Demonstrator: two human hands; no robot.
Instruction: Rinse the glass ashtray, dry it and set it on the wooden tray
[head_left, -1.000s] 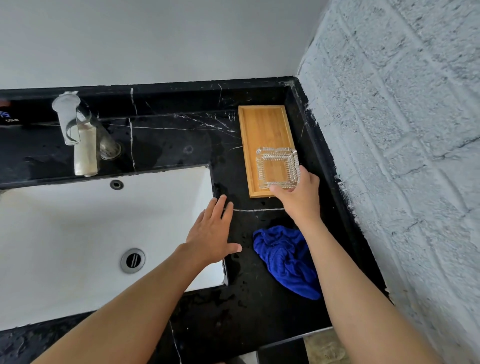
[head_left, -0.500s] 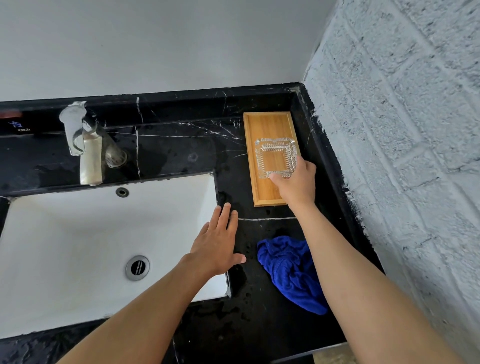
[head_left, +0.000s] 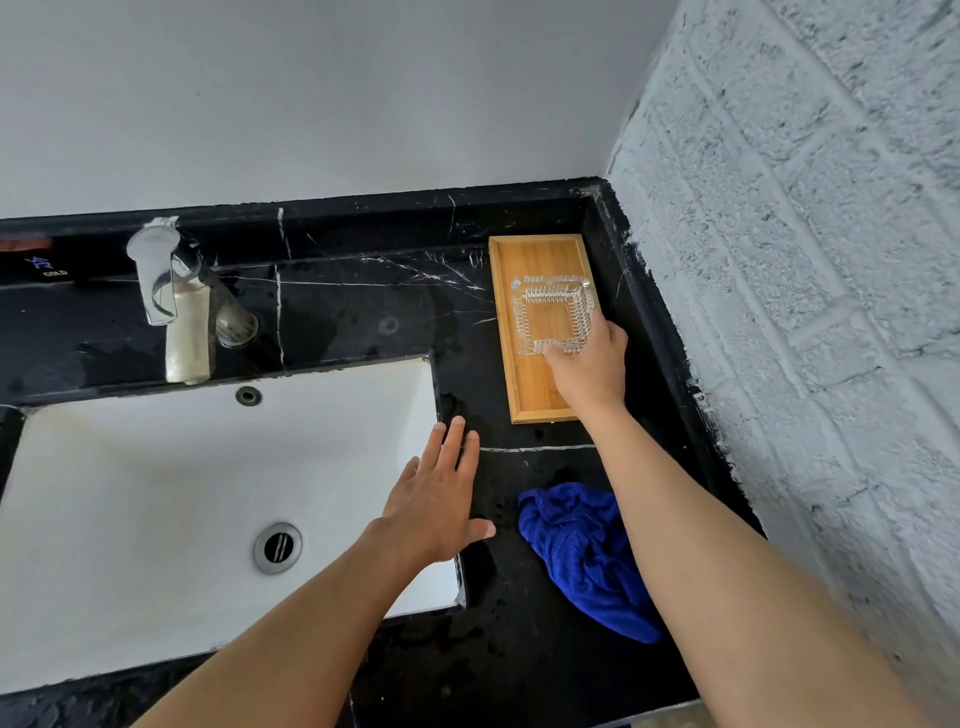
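**Desk:** Start with the hands. What are they doing?

**Photographer:** The right hand (head_left: 589, 366) reaches forward over the wooden tray (head_left: 530, 387), fingers closed on the near right corner of the glass ashtray (head_left: 551, 314). The left hand (head_left: 439, 499) lies flat and spread on the black marble counter (head_left: 363, 312) at the sink's right rim, fingers apart, holding nothing.

**Desk:** And the ashtray itself?

**Photographer:** Over the middle of the tray, which sits in the counter's far right corner. It is square, so it has no long axis to speak of; the tray's long axis runs from the near edge toward the back wall. Whether the glass already rests on the wood or hangs just above it, I cannot tell.

**Desk:** The relation that matters for the next move?

**Photographer:** The ashtray lies straight ahead of the right hand, on the fingertip side, well apart from the left. By my reading the task is at its last step: settle the glass and let go. That job belongs to the right hand alone.

**Desk:** Surroundings? Anything in the way?

**Photographer:** A crumpled blue cloth (head_left: 587, 561) sits on the counter near the front edge, under the right forearm. The white sink (head_left: 156, 493) fills the left, with a chrome tap (head_left: 171, 296) behind it. A rough painted brick wall (head_left: 805, 312) runs close along the tray's right side. The wood around the ashtray is bare, and nothing blocks the hand's way back.
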